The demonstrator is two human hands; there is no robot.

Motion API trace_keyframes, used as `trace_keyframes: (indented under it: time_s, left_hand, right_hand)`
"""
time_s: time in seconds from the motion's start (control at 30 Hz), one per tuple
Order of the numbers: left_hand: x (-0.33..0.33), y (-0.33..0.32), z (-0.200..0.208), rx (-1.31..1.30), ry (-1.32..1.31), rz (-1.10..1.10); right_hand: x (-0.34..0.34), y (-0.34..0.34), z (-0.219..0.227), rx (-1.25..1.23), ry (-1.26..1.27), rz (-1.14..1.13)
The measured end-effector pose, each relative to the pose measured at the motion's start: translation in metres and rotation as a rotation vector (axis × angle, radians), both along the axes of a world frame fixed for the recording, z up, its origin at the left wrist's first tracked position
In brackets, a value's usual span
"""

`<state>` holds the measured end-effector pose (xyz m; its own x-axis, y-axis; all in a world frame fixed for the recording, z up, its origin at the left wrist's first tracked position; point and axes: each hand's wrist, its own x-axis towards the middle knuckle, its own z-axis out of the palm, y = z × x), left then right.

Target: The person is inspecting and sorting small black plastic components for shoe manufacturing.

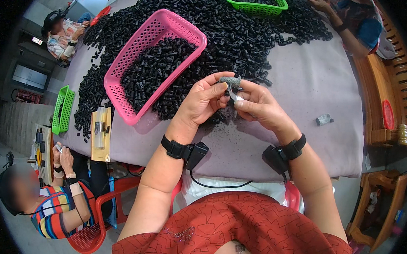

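A small gray piece (230,80) was above the near part of the tabletop (303,81), between the person's two hands. The thumb and forefinger of the left hand (202,99) pinched it. The right hand (260,106) was just beside it, its bent fingers pressed together on a pale slim object (233,95), whose kind was too small to tell. Dark specks (227,131) lay scattered on the cloth below. Both wrists wore black straps with boxes.

Beyond the hands spread a large heap of short black pieces (235,41). A pink basket (138,48), tilted and partly filled with them, rested in the heap to the left; a green basket (257,8) stood at the far side. A second gray piece (324,119) lay apart on the right. Near the left edge, a clear tube (102,125) lay on a yellowish board (101,155). A co-worker in a striped shirt (62,212) sat to the left on a red chair (91,238), and two more people were at the far sides.
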<state>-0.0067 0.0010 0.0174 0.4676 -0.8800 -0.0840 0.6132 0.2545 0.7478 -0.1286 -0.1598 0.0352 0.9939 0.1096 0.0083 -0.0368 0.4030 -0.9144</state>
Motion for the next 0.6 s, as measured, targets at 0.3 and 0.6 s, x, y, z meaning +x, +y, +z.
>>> trace_keyframes:
  time_s: [0.3, 0.6]
  left_hand:
    - [0.0000, -0.0010, -0.0011, 0.017, 0.015, 0.005]
    - [-0.0004, -0.0018, -0.0025, 0.005, 0.022, 0.008]
  right_hand:
    - [-0.0002, 0.0003, 0.0008, -0.016, 0.020, -0.004]
    - [0.0015, -0.0016, -0.0032, -0.030, 0.006, -0.012]
